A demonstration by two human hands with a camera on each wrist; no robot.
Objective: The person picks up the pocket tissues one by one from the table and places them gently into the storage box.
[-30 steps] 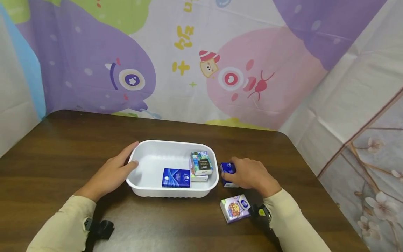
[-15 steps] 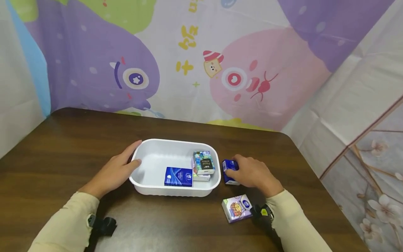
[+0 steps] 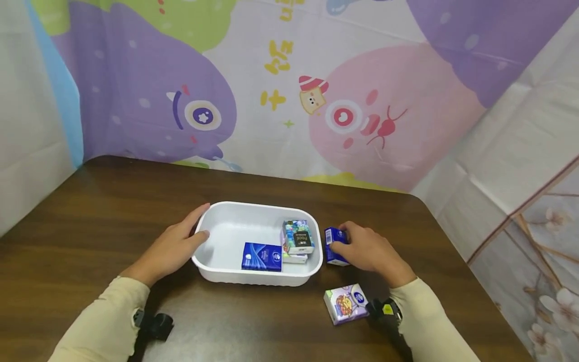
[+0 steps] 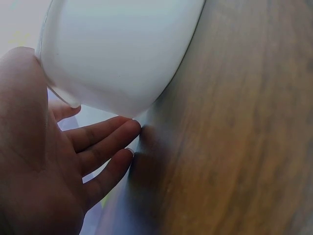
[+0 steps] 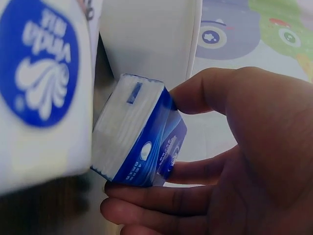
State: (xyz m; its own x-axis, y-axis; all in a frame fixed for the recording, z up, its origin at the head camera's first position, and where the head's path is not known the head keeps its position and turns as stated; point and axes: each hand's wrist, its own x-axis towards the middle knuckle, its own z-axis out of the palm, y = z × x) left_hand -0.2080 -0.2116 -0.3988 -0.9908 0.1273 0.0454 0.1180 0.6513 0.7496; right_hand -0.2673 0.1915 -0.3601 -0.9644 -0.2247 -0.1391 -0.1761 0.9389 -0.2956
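A white plastic tub [image 3: 253, 279] stands mid-table. My left hand [image 3: 168, 251] holds its left end, thumb over the rim; in the left wrist view the other fingers [image 4: 110, 144] spread by the tub's outer wall. Inside lie a blue tissue pack [image 3: 262, 257] and, at the right end, a blue-green "Face" tissue pack [image 3: 298, 236] on top of a paler pack [image 3: 295, 259]. Just right of the tub, my right hand [image 3: 372, 251] pinches another blue tissue pack [image 5: 142, 132] between thumb and fingers. That pack is tilted, its pale end showing in the right wrist view.
A white and purple tissue pack [image 3: 346, 304] with a cartoon print lies on the brown table [image 3: 235, 327], in front of the right hand and close to the right wrist's camera. Printed cloth [image 3: 271, 141] hangs behind the table and along its sides.
The blue pack in the right hand has turned and tipped, so its barcode side now shows more. The left hand keeps its place on the tub. The whole head view has shifted slightly.
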